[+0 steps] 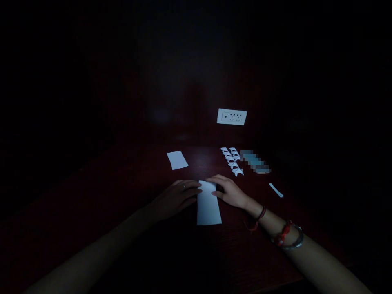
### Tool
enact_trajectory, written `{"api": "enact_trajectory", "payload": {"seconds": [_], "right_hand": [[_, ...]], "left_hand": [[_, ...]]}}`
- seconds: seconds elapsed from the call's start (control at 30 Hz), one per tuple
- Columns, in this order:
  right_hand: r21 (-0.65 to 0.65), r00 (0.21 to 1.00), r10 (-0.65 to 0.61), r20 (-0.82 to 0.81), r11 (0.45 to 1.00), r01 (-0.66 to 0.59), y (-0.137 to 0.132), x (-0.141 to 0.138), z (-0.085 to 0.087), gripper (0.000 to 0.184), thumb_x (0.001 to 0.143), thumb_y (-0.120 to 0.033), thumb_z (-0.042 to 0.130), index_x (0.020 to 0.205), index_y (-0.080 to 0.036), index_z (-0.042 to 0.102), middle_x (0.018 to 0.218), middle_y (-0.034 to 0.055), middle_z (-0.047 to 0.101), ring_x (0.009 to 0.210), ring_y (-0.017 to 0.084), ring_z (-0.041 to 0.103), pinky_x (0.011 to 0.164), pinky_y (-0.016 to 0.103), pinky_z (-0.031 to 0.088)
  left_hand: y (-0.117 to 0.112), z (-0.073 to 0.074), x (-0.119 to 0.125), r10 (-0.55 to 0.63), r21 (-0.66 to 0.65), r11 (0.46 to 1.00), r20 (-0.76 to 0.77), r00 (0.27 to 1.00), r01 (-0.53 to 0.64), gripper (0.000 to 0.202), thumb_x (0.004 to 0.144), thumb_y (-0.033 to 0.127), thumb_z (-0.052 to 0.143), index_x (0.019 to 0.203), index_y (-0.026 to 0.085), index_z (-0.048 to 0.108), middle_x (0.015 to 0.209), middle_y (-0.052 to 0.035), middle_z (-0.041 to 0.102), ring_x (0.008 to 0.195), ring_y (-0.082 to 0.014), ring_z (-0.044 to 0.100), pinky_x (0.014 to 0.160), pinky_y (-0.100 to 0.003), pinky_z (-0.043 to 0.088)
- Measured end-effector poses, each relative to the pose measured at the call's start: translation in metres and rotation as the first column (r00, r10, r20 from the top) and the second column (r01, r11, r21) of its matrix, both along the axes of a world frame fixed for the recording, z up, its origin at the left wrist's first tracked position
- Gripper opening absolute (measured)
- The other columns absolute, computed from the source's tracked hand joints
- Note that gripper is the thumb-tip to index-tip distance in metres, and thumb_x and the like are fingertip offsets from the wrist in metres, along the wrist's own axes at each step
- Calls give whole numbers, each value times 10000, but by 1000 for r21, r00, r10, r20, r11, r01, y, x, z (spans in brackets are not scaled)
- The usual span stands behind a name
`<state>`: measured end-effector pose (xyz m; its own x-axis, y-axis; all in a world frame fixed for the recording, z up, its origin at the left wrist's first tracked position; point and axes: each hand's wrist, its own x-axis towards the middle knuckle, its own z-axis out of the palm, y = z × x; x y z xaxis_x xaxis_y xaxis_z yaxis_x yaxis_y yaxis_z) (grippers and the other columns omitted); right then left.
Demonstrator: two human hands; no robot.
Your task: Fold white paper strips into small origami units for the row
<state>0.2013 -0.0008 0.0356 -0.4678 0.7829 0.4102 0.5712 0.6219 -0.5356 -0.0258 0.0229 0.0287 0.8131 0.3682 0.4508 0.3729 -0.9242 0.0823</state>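
Across the right forearm, nearest, sit a red band [286, 232] and a grey band [297, 245]. Beyond, one white sheet [209, 208] lies on the dark red table [245, 253], its long axis running away from the person, one short edge facing them. The left hand [176, 198], wearing one ring [184, 186], has its fingers extended, tips at the sheet's left edge; the right hand [231, 192] has thumb and fingers parted, over its far right part. Neither grips it. Farther right is one paper strip [276, 190], then one pixelated item [253, 160] beside two rows of folded papers [229, 158], too crowded to count. Left of these lies one paper pile [177, 160]; behind, one socket panel [232, 116].
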Motion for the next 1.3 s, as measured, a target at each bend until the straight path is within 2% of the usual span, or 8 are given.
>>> {"api": "enact_trajectory", "payload": {"seconds": [0.2, 0.37, 0.57, 0.7, 0.87, 1.07, 1.3], "right_hand": [[16, 1000, 6, -21, 1000, -5, 0, 0, -1, 484, 691, -64, 547, 1147, -205, 467, 1101, 60, 511, 1012, 161, 464, 886, 337, 361], [13, 995, -59, -76, 998, 60, 1, 1, -5, 500, 659, -53, 568, 1125, -215, 486, 1090, 61, 489, 1014, 168, 454, 871, 336, 377], [-45, 983, -96, -154, 995, 90, 3, 1, -10, 511, 633, -20, 558, 1110, -192, 494, 1066, 68, 465, 783, 108, 515, 688, 252, 465], [-32, 980, -102, -172, 995, 98, 5, 0, -12, 534, 627, -2, 535, 1127, -183, 480, 951, 47, 526, 772, 109, 519, 686, 251, 460], [-31, 987, -68, -144, 997, 64, 2, 0, -8, 487, 658, -16, 498, 1117, -177, 491, 882, 24, 591, 772, 110, 542, 734, 271, 450], [35, 998, -21, -55, 999, 23, -3, 0, -2, 360, 685, -7, 471, 991, -167, 574, 881, 29, 598, 770, 111, 547, 714, 251, 445], [107, 1000, -23, -9, 994, 24, -5, -1, -2, 391, 691, -8, 480, 1041, -167, 551, 938, 47, 558, 837, 128, 523, 759, 264, 431]], "left_hand": [[5, -7, 1, 2, -50, 999, -41, 999, -4, 237, 859, 280, 430, 1081, 252, 507, 1137, -9, 506, 1083, -173, 411, 898, -346, 318], [5, -10, 2, 4, -75, 997, -49, 999, -8, 239, 862, 260, 422, 1084, 246, 510, 1133, -20, 496, 1057, -175, 430, 887, -335, 330], [3, -7, 3, -11, -97, 995, -63, 998, 5, 235, 862, 237, 419, 1077, 244, 512, 1115, -23, 492, 993, -171, 464, 856, -329, 350], [1, -4, 4, -17, -84, 996, -57, 998, 12, 233, 866, 232, 410, 1073, 246, 515, 1102, -18, 501, 971, -166, 475, 841, -328, 353], [2, -6, 5, -2, -56, 998, -57, 998, -1, 236, 866, 232, 407, 1074, 248, 518, 1105, -18, 506, 950, -164, 487, 824, -322, 358], [5, -9, 4, 18, -58, 998, -61, 998, -22, 243, 871, 246, 400, 1088, 236, 508, 1119, -21, 513, 968, -166, 482, 840, -325, 355], [2, -5, 2, -5, -118, 993, -64, 998, -3, 261, 868, 240, 397, 1111, 234, 491, 1134, -20, 499, 996, -166, 469, 862, -316, 359]]}}
